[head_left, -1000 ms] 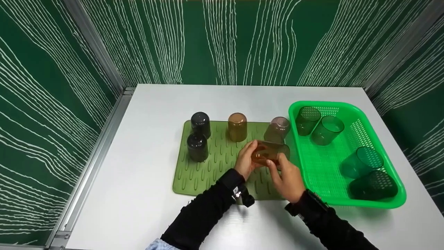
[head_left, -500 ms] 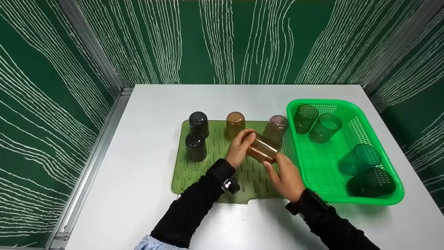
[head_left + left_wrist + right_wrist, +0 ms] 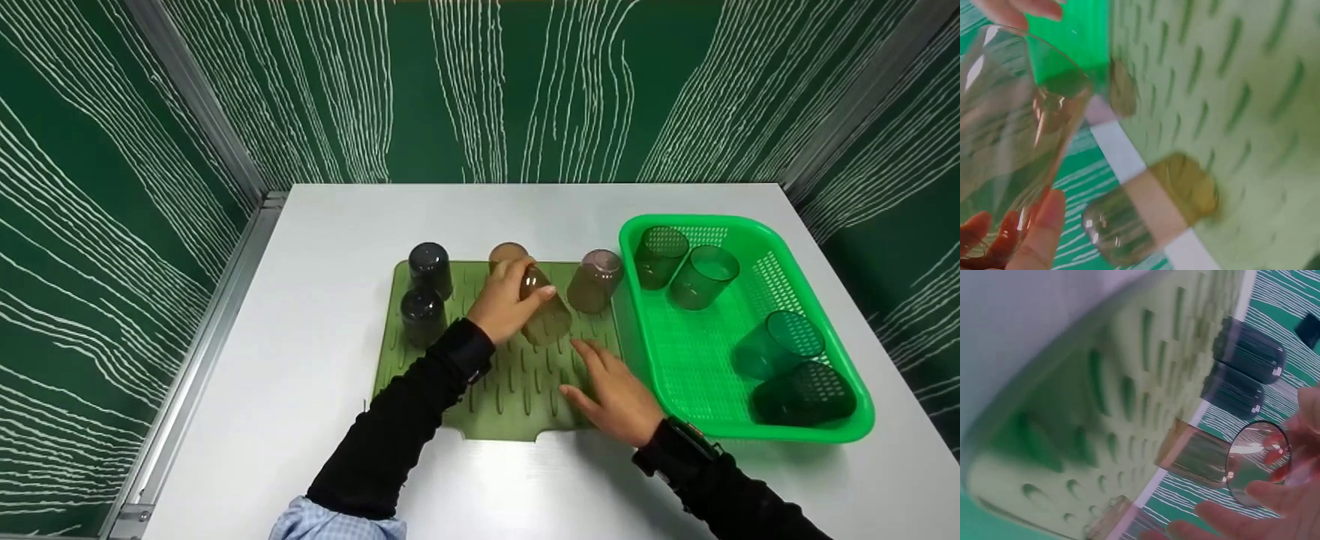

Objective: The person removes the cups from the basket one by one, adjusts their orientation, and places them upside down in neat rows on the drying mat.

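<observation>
My left hand (image 3: 507, 300) grips an amber-tinted drinking glass (image 3: 546, 319) round its base end, above the green drying mat (image 3: 510, 412). The glass tilts with its mouth down toward the right; in the left wrist view the held glass (image 3: 1010, 129) fills the left side. Just right of its rim is my right hand (image 3: 616, 397), fingers spread and holding nothing. Behind my left hand an orange-brown glass (image 3: 508, 250) stands upside down on the mat, partly hidden. A pinkish glass (image 3: 595, 281) is upside down at the mat's back right.
Two dark glasses (image 3: 429, 268) stand upside down at the mat's left. Right of the mat, a green plastic basket (image 3: 705, 360) holds several glasses, including a teal glass (image 3: 776, 345) and a dark green glass (image 3: 802, 394). All stand on a white table (image 3: 247, 360).
The glass was held lengthwise between both hands. My right hand has let go of it and drawn slightly back, while my left hand has turned the glass mouth downward.
</observation>
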Motion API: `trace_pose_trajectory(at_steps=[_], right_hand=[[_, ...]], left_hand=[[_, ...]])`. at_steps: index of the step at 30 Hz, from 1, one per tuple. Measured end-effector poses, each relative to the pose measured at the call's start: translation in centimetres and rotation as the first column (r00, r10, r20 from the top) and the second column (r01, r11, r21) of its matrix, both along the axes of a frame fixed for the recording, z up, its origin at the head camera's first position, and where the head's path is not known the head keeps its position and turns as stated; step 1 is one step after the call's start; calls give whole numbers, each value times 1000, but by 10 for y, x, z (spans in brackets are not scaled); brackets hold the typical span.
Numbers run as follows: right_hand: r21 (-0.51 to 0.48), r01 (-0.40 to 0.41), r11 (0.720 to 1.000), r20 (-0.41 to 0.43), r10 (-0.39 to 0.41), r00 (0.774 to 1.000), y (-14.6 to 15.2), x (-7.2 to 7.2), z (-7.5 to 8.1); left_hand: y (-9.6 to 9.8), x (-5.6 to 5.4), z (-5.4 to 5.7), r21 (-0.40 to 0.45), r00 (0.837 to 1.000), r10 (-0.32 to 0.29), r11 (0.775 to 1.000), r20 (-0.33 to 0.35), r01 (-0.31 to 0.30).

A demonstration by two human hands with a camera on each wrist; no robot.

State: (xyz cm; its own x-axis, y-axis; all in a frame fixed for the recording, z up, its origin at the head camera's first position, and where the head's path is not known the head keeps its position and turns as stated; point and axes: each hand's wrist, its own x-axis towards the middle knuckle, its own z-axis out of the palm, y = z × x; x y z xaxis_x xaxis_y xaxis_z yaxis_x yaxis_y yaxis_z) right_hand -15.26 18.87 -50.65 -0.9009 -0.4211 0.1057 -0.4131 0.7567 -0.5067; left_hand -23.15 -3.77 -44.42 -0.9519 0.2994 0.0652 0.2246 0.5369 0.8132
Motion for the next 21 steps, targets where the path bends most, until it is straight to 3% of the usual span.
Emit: trace_pose_trajectory(at_steps=[7, 13, 21], right_hand=[[111, -46, 993, 205, 22, 978, 7, 7, -11], [177, -76, 981, 246, 31, 969, 11, 11, -27], [178, -95, 979, 273, 43, 961, 16, 14, -39]], left_hand=[[-1, -1, -3, -261, 999, -3, 965, -40, -8], [5, -2, -22, -403, 990, -10, 914, -143, -49], [4, -4, -45, -490, 948, -44, 863, -315, -123]])
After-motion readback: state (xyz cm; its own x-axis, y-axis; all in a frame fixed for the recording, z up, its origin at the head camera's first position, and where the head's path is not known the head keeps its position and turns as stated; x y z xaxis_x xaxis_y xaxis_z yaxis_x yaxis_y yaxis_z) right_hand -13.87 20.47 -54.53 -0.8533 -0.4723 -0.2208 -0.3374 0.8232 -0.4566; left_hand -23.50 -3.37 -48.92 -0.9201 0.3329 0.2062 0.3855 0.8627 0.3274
